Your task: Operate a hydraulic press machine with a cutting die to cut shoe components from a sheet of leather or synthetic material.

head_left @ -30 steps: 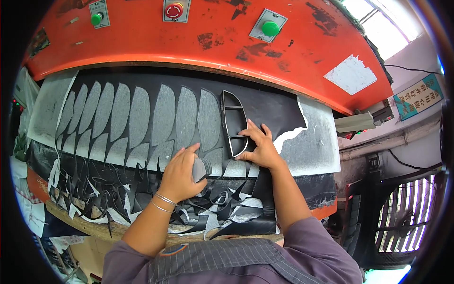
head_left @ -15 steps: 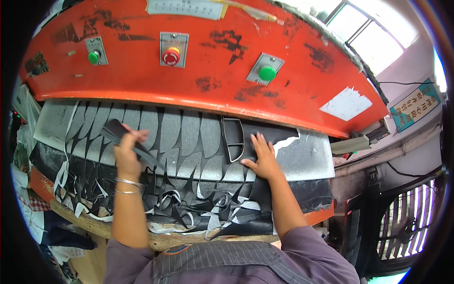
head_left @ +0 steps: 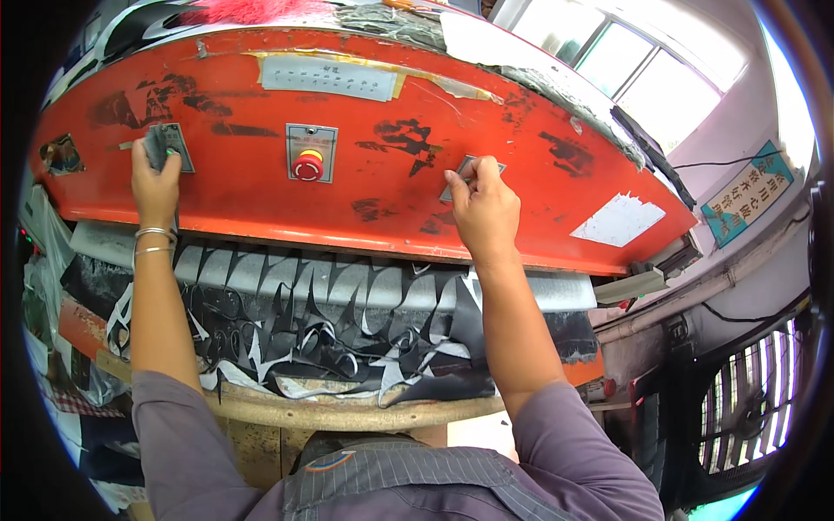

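Note:
My left hand (head_left: 155,191), with bangles at the wrist, is closed round thin dark cut pieces (head_left: 155,148). Its thumb rests against the left green push button (head_left: 171,154) on the red press beam (head_left: 239,169). My right hand (head_left: 486,213) is up at the right button plate (head_left: 446,193), fingers curled over the place of its green push button, which they hide. Below the beam lies a sheet of black material (head_left: 347,282) with rows of cut-outs, on a pale cutting bed (head_left: 556,291). Its front edge hangs in torn strips. The metal cutting die is out of sight.
Between my hands sits a red emergency-stop button (head_left: 307,165). A wooden rail (head_left: 347,412) runs along the machine's front. Beside the machine on the right stand a pipe (head_left: 678,308) and a fan (head_left: 747,408). Plastic bags (head_left: 39,234) hang at the left.
Both hands have risen from the bed to the beam's two buttons. My left hand still holds the dark pieces; my right hand has left the black sheet beside the die. The view has tilted up.

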Motion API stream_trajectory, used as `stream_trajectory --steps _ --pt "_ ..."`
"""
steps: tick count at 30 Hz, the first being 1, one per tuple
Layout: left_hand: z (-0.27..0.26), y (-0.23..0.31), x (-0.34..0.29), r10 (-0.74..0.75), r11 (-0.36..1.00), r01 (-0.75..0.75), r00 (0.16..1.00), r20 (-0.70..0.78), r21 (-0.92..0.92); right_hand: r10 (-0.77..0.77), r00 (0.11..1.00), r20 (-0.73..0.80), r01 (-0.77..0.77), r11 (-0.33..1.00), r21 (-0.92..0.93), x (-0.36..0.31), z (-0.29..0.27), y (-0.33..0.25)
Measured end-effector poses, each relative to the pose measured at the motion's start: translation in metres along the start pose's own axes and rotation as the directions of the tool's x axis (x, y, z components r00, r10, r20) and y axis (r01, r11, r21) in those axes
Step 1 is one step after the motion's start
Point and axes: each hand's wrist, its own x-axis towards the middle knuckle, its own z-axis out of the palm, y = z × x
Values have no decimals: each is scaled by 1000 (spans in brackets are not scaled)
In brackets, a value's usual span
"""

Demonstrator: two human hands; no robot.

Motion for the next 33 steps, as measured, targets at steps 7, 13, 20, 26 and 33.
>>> stream_trajectory --steps 7,13,20,26,33 --pt "-17 100 -114 -339 940 256 646 684 225 -72 703 708 -50 987 150 -116 -34 0" --pt "-21 199 -239 -235 954 192 -5 972 231 -306 499 811 301 939 169 -245 -38 -4" --pt "-8 201 -244 -296 950 -42 206 933 310 -172 661 731 230 973 22 -236 -8 -17" --pt "-16 194 -215 -376 927 10 35 926 375 -266 438 859 242 955 172 -212 -13 -23" --pt "24 164 -211 -217 964 198 206 954 176 150 717 680 -156 986 -53 -94 41 4"
